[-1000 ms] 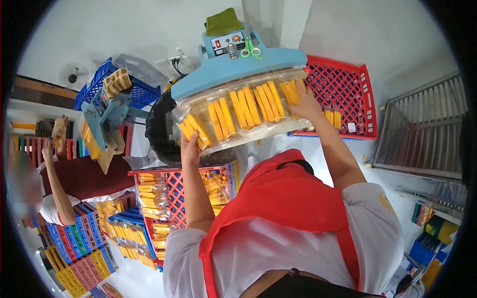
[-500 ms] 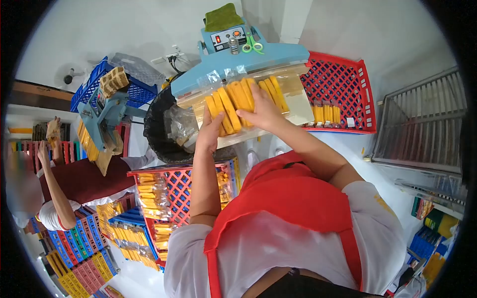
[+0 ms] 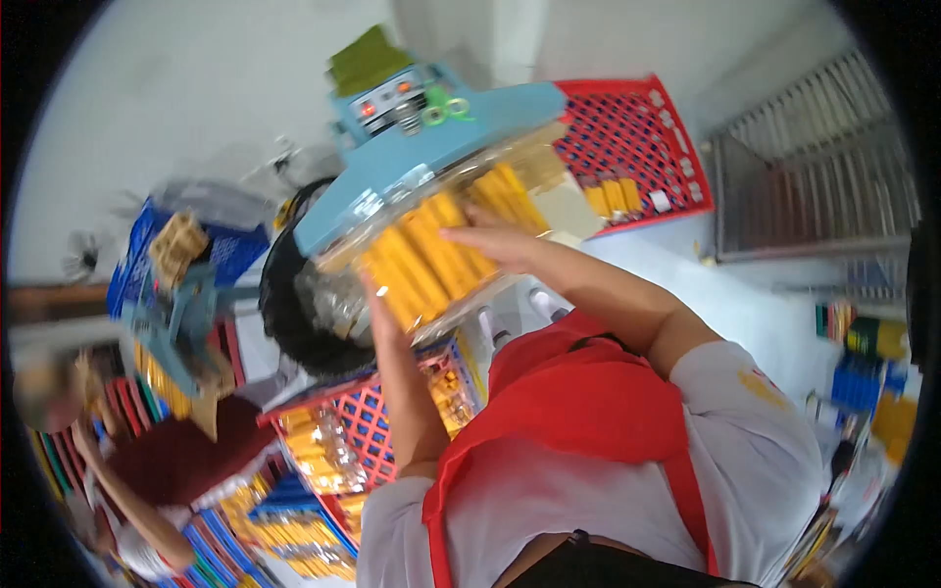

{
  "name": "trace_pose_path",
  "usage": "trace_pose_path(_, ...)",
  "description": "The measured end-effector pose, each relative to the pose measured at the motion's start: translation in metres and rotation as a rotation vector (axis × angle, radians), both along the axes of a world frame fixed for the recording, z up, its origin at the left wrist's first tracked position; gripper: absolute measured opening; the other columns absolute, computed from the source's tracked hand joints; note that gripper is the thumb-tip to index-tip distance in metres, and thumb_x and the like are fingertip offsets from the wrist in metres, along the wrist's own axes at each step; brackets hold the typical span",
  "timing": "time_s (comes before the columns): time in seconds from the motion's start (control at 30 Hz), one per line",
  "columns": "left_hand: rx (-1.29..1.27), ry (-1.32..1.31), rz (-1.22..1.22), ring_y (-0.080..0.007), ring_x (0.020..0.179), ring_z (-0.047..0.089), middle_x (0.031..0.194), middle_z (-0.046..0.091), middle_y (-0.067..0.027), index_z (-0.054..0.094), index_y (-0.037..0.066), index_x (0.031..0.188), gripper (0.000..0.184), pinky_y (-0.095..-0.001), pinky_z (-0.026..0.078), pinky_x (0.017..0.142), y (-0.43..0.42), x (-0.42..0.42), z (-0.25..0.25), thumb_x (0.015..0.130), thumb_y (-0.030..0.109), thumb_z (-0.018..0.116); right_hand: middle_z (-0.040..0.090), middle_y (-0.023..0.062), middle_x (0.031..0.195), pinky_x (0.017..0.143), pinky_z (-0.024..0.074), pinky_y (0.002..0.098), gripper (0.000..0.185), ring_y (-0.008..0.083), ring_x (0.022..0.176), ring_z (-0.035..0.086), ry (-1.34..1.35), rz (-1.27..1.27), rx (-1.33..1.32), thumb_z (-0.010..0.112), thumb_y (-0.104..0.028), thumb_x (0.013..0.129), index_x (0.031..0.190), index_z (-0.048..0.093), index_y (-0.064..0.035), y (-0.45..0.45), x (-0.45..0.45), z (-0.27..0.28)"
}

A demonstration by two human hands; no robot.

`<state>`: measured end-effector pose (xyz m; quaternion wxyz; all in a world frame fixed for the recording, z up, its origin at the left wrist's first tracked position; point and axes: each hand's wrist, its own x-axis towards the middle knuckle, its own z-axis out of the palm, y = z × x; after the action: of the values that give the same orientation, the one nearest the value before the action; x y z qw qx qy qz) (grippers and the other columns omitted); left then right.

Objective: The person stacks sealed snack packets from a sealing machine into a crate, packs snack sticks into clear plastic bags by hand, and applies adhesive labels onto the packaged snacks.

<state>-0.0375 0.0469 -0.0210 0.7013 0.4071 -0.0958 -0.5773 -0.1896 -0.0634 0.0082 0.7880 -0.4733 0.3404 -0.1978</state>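
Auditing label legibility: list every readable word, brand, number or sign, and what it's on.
None readable.
Machine control panel: too small, blurred.
White tag on red crate: too blurred to read.
Yellow mark on white sleeve: blurred, illegible.
Yellow packs: no legible print.

A red apron [image 3: 578,392] with straps covers a white short-sleeved shirt [image 3: 549,500] bearing a yellow sleeve marking [image 3: 764,388].

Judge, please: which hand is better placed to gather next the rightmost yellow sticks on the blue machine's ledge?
Probably the right hand: it is right beside those sticks, while the left hand is at the opposite end, with other yellow sticks in between.
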Motion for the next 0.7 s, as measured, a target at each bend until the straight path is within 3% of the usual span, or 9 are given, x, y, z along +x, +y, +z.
trace_pose_path(0.07,-0.014,-0.028,-0.015,-0.0246,0.107,0.045,0.119,0.043,-0.0105,0.032,0.007,0.123,0.052,-0.0376,0.036,0.090,0.001,0.004,-0.001,0.086,0.043,0.034,0.039,0.0111,0.123,0.090,0.0340,0.0301,0.064,0.0179,0.110,0.041,-0.010,-0.080,0.175,0.053,-0.033,0.080,0.126,0.024,0.0009,-0.006,0.001,-0.018)
trace_pose_path(0.13,0.004,-0.062,-0.016,-0.0246,0.107,0.045,0.119,0.044,-0.0105,0.033,0.007,0.123,0.051,-0.0376,0.037,0.090,0.004,0.005,0.000,0.086,0.043,0.034,0.038,0.0133,0.123,0.092,0.0328,0.0308,0.070,0.0194,0.112,0.038,-0.194,0.048,0.103,0.054,-0.036,0.078,0.127,0.021,0.0017,-0.002,0.000,-0.036)
trace_pose_path(0.23,0.020,-0.120,0.004,-0.0246,0.106,0.046,0.118,0.044,-0.0104,0.033,0.007,0.123,0.051,-0.0376,0.037,0.090,0.013,0.001,0.005,0.086,0.043,0.035,0.035,0.0169,0.123,0.094,0.0300,0.0320,0.077,0.0227,0.114,0.036,-0.060,-0.197,0.153,0.055,-0.040,0.076,0.128,0.018,0.0029,0.019,0.005,-0.023)
trace_pose_path(0.3,0.020,-0.163,0.016,-0.0246,0.106,0.046,0.118,0.044,-0.0103,0.033,0.007,0.122,0.051,-0.0376,0.037,0.090,0.020,-0.004,0.012,0.086,0.043,0.035,0.033,0.0204,0.123,0.095,0.0274,0.0328,0.083,0.0266,0.115,0.034,-0.013,-0.107,-0.027,0.056,-0.044,0.074,0.128,0.015,0.0044,0.019,0.004,-0.047)
trace_pose_path(0.33,0.019,-0.182,0.029,-0.0246,0.106,0.046,0.118,0.044,-0.0103,0.033,0.007,0.122,0.051,-0.0376,0.037,0.089,0.025,-0.009,0.016,0.086,0.043,0.035,0.033,0.0204,0.123,0.095,0.0274,0.0328,0.083,0.0266,0.115,0.034,-0.016,-0.124,-0.023,0.056,-0.044,0.074,0.128,0.015,0.0044,0.023,-0.005,-0.036)
trace_pose_path(0.47,0.017,-0.252,0.057,-0.0245,0.105,0.047,0.117,0.045,-0.0101,0.034,0.007,0.122,0.050,-0.0377,0.037,0.089,0.037,-0.043,0.032,0.086,0.042,0.035,0.035,0.0232,0.118,0.096,0.0244,0.0376,0.083,0.0317,0.113,0.033,-0.197,-0.156,-0.439,0.061,-0.044,0.067,0.122,0.024,0.0056,0.038,-0.037,0.000)
trace_pose_path(0.53,0.011,-0.280,0.062,-0.0245,0.104,0.047,0.117,0.045,-0.0100,0.034,0.007,0.121,0.050,-0.0377,0.038,0.089,0.036,-0.073,0.040,0.086,0.042,0.035,0.023,0.0241,0.127,0.099,0.0188,0.0376,0.094,0.0332,0.119,0.023,-0.323,-0.022,-0.493,0.059,-0.048,0.067,0.128,0.011,0.0055,0.028,-0.074,0.034)
trace_pose_path(0.63,-0.007,-0.322,0.038,-0.0245,0.104,0.047,0.116,0.046,-0.0099,0.035,0.007,0.121,0.049,-0.0377,0.038,0.089,0.020,-0.139,0.051,0.086,0.042,0.036,0.019,0.0235,0.129,0.099,0.0160,0.0379,0.096,0.0337,0.121,0.019,-0.597,-0.099,-0.687,0.059,-0.047,0.068,0.129,0.006,0.0053,-0.002,-0.137,0.056)
trace_pose_path(0.7,-0.012,-0.327,0.032,-0.0245,0.103,0.048,0.116,0.046,-0.0099,0.035,0.007,0.121,0.049,-0.0377,0.038,0.088,0.000,-0.196,0.052,0.086,0.042,0.036,0.018,0.0230,0.130,0.100,0.0151,0.0375,0.098,0.0333,0.122,0.018,-0.572,-0.087,-0.684,0.059,-0.048,0.068,0.129,0.004,0.0053,-0.025,-0.193,0.050)
